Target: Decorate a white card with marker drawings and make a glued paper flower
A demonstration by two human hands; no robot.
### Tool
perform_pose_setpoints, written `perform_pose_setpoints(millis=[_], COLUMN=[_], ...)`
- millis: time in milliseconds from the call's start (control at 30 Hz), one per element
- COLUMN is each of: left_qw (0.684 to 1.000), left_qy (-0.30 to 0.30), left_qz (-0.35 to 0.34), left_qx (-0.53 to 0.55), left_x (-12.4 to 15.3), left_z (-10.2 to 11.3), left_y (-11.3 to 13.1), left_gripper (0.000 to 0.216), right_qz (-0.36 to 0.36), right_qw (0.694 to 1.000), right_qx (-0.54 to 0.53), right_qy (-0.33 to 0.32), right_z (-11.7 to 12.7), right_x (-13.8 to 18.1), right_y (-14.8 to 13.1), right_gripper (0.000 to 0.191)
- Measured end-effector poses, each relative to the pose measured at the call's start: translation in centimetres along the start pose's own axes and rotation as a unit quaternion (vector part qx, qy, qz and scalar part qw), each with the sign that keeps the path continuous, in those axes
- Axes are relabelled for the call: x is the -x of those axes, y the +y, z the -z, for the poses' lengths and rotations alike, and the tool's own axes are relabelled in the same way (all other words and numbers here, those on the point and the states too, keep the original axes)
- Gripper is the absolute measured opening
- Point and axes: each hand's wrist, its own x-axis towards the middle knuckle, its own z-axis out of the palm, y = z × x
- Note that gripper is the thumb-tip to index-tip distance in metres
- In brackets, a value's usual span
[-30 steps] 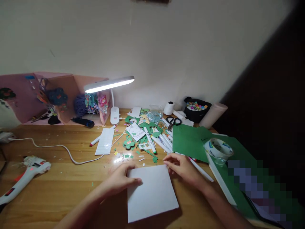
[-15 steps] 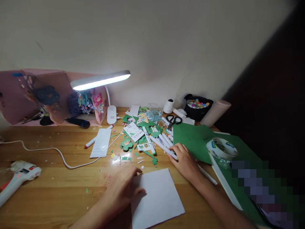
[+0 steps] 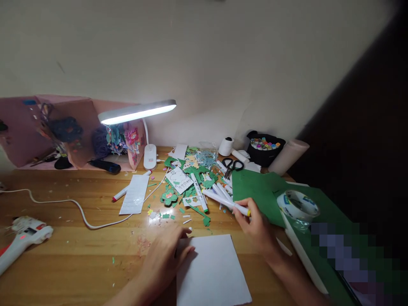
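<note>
— Grip?
— Right hand (image 3: 255, 225) pinches a white marker (image 3: 220, 199) near its yellow end; left hand (image 3: 164, 250) is at a white card's (image 3: 213, 272) left edge, thumb over it, can't tell if gripping.
— Marker where?
— Over the table (image 3: 83, 250), past the card's far right corner, other end beside the loose markers (image 3: 220, 189).
— Why held so?
— Near end is probably the easy one to reach; left hand likely steadies the card. Lamp (image 3: 138, 113) presumably lights it.
— Labels?
— Note (image 3: 179, 180) has writing, tape roll (image 3: 288, 208) blue print; both too small to read.
</note>
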Motion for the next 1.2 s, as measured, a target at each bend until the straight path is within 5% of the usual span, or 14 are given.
perform_pose_setpoints(millis=[267, 633, 800, 900, 1133, 1200], left_qw=[0.999, 0.999, 0.998, 0.997, 0.994, 0.994], left_qy=[0.020, -0.009, -0.001, 0.009, 0.034, 0.053], left_qz=[-0.037, -0.048, -0.066, -0.075, -0.105, -0.093], left_qx=[0.002, 0.011, 0.003, -0.001, -0.012, -0.016], left_x=[-0.2, -0.1, -0.3, -0.4, -0.4, -0.4], left_z=[1.4, 1.7, 1.8, 1.8, 1.8, 1.8], left_y=[0.2, -0.1, -0.2, -0.1, 0.0, -0.3], left_gripper=[0.017, 0.021, 0.020, 0.020, 0.018, 0.020], right_qz=[0.054, 0.067, 0.065, 0.078, 0.098, 0.107], right_qw=[0.980, 0.973, 0.964, 0.964, 0.956, 0.951], right_qx=[0.109, 0.177, 0.217, 0.227, 0.263, 0.280], right_qy=[-0.155, -0.133, -0.142, -0.110, 0.084, 0.080], right_z=[0.1, 5.0, 5.3, 4.6, 4.9, 5.0], right_x=[0.4, -2.9, -2.5, -3.4, -6.6, -5.8], right_y=[-0.6, 3.5, 4.6, 5.0, 3.8, 3.2], right_gripper=[0.015, 0.041, 0.049, 0.033, 0.009, 0.010])
